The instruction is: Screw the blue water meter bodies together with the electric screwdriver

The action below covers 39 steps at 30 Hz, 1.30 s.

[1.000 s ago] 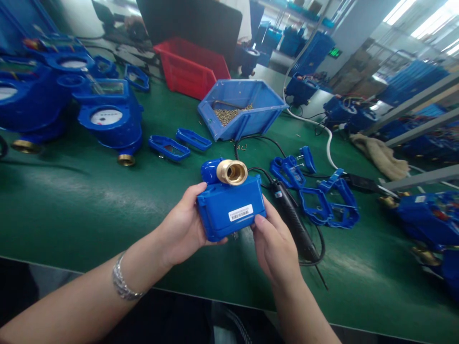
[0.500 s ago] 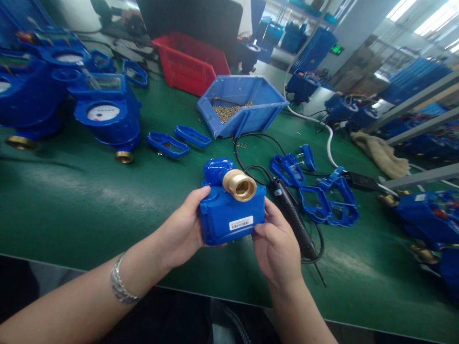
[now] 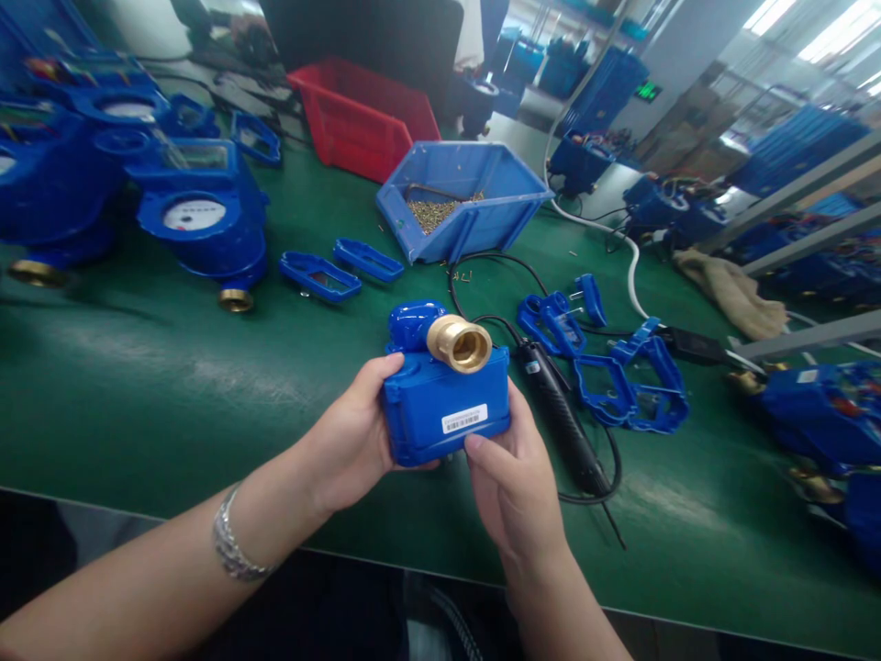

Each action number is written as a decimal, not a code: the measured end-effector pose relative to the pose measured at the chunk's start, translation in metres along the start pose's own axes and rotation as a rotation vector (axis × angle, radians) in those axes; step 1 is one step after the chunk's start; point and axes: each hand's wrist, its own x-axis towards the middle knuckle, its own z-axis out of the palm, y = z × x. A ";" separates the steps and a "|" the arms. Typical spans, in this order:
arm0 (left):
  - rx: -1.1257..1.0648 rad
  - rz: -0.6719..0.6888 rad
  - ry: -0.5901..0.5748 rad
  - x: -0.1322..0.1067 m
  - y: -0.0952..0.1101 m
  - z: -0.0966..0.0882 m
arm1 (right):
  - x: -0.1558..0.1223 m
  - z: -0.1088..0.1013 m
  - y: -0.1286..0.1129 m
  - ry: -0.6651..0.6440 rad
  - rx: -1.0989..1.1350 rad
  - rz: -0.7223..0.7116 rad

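Observation:
A blue water meter (image 3: 427, 404) with a threaded brass pipe end and a white barcode label is held above the green bench. Its brass end points toward me, and its dial face is out of sight. My left hand (image 3: 362, 431) grips the meter's left side, thumb on the upper corner and fingers underneath. On the right, my right hand (image 3: 519, 477) closes on the lower right corner, with its thumb along the bottom edge below the label. Just beyond that hand lies a black electric screwdriver (image 3: 564, 418) with its cord.
A blue bin (image 3: 474, 225) of small brass screws stands behind, beside a red bin (image 3: 362, 119). More meters (image 3: 199, 220) stand at left. Blue covers (image 3: 320, 275) and frames (image 3: 606, 390) lie on the green bench (image 3: 172, 395). Other meters (image 3: 826, 418) sit at right near metal rails.
My right hand has shifted slightly left along the meter's lower edge, its thumb now nearer the label. The meter has tilted a little; my left hand keeps its hold.

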 end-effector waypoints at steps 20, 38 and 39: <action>-0.001 -0.002 0.029 0.000 0.000 0.001 | -0.003 0.002 0.004 0.087 -0.101 0.028; -0.008 -0.040 0.083 0.001 0.002 -0.012 | 0.016 -0.026 -0.028 -0.430 -1.398 -0.855; -0.009 -0.041 0.079 0.002 0.002 -0.013 | 0.013 -0.027 -0.030 -0.422 -1.421 -0.838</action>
